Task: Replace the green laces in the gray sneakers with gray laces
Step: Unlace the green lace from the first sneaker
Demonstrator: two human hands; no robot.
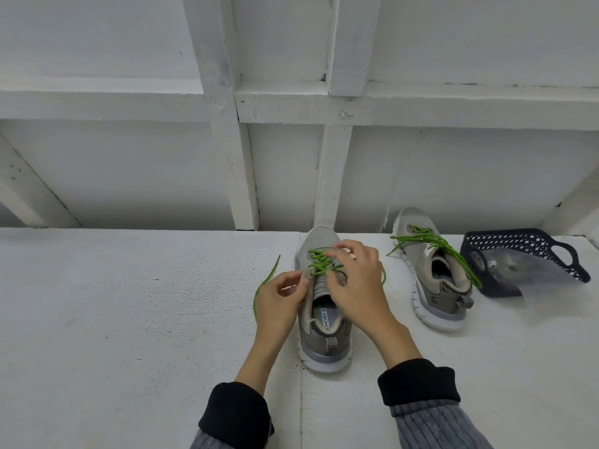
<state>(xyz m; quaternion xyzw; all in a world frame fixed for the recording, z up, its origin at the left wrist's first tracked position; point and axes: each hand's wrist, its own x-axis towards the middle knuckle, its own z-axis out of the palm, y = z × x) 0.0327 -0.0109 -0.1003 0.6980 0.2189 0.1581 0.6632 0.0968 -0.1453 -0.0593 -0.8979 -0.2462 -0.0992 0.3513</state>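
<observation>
At frame center, the near gray sneaker [324, 299] is steadied by the pinching left hand [281, 299] while green lace [319, 265] is gripped by the right hand [355, 280]; 1 crossing is best loosened at a time.

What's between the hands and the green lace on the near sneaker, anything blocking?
Nothing visible. Both hands are already at the near sneaker: the right hand lies over its green lace, and the left hand is at the left eyelet edge.

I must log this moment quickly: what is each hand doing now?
Left hand: pinches the near shoe at its lacing edge.
Right hand: fingers curled on the green lace.
</observation>
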